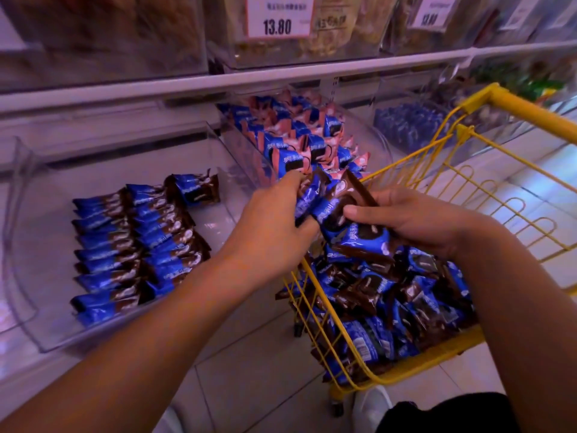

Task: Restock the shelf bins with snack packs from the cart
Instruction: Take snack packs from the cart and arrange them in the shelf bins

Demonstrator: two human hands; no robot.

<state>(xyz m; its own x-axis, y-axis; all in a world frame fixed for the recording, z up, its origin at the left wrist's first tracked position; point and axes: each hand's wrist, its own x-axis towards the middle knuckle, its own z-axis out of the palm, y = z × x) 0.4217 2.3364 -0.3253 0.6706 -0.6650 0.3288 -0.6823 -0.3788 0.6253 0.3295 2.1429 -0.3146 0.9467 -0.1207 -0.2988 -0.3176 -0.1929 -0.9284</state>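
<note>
Figure: gathering a bundle above the cart. The left hand [274,214] curls round a small stack of blue-and-brown snack packs [315,195]; the right hand [415,223] pinches further packs [359,232], thumb on top. Both hold their loads over the yellow cart [468,135], whose loose pile [406,301] lies at 5 o'clock. The clear shelf bin [218,151], at 9 o'clock, already carries two neat rows [131,242]. Good practice, as judged here: square the packs to one orientation before carrying them across, then extend a row rather than dropping them loose
</note>
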